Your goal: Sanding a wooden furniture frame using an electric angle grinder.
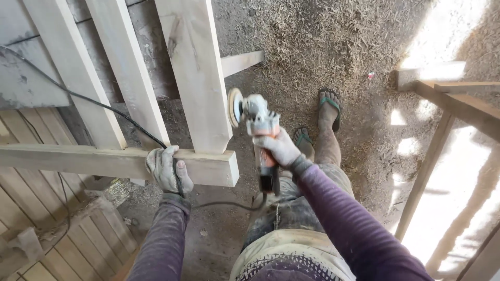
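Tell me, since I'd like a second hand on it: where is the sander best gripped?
Probably on the grey head housing of the sander, from above, behind the disc. The right hand already fills the orange handle, and the disc faces sideways toward the upright board.

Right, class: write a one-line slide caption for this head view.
Left hand steadies a wooden frame while right hand holds an angle grinder.

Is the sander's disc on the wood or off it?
Off: the disc hangs clear beside the plank, gap visible.
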